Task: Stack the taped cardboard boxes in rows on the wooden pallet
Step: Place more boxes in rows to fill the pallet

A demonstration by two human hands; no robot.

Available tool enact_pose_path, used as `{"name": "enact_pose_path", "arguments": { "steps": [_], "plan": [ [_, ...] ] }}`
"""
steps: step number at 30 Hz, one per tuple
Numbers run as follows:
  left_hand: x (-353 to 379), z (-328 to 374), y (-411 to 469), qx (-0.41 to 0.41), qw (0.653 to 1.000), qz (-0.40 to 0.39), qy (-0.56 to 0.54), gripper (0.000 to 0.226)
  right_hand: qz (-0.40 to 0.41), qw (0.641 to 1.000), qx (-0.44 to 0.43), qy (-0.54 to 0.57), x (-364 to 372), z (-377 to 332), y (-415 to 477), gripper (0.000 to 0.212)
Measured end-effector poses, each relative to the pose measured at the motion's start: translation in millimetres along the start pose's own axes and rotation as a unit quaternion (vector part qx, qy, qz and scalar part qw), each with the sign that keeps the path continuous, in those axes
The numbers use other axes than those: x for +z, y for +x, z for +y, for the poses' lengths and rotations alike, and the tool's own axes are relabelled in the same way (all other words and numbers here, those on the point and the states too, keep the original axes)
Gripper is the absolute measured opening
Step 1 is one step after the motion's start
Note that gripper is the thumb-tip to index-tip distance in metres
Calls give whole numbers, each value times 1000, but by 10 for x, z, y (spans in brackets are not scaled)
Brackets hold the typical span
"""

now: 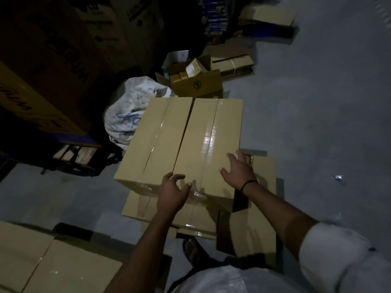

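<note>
Two taped brown cardboard boxes sit side by side in the middle, a left box [156,140] and a right box [213,140], on top of lower boxes [137,206]. My left hand [173,193] is at the near edge where the two boxes meet, fingers loosely curved, holding nothing. My right hand [239,168] lies on the near right corner of the right box with fingers spread towards its edge. More taped boxes [42,263] lie at the lower left. A wooden pallet [72,155] shows at the left under large dark cartons.
Large printed cartons [42,70] rise at the left. A white sack [129,111] lies behind the boxes, next to an open carton [196,83] with small boxes. Flattened cardboard [262,197] lies at the right. My sandalled foot [194,250] is below. Grey floor stretches to the right.
</note>
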State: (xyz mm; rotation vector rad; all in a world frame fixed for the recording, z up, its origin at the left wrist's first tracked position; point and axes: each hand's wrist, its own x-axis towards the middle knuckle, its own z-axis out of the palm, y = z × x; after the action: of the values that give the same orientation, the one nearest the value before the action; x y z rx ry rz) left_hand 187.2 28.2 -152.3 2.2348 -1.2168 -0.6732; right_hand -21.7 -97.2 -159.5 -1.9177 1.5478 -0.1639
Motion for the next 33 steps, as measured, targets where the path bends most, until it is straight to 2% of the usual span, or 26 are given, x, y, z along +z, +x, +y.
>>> {"name": "enact_pose_path", "arguments": {
  "steps": [7, 12, 16, 21, 26, 33],
  "plan": [
    [-76, -27, 735, 22, 997, -64, 35, 42, 6, 997, 81, -5, 227, -316, 666, 67],
    [-39, -38, 1228, 46, 991, -110, 52, 43, 2, 989, 148, -9, 436, -256, 922, 72],
    [40, 11, 1559, 81, 983, -137, 86, 49, 37, 983, 156, -84, 581, -84, 866, 68],
    [232, 198, 1961, 123, 969, -190, 100, 62, 57, 982, 152, -98, 541, 88, 875, 65],
    [429, 390, 2204, 60, 965, -243, 83, 90, 51, 983, 147, -96, 522, 33, 937, 67],
    [415, 420, 2089, 58, 967, -226, 101, 100, 23, 986, 167, -1, 294, -109, 1008, 83]
  ]
}}
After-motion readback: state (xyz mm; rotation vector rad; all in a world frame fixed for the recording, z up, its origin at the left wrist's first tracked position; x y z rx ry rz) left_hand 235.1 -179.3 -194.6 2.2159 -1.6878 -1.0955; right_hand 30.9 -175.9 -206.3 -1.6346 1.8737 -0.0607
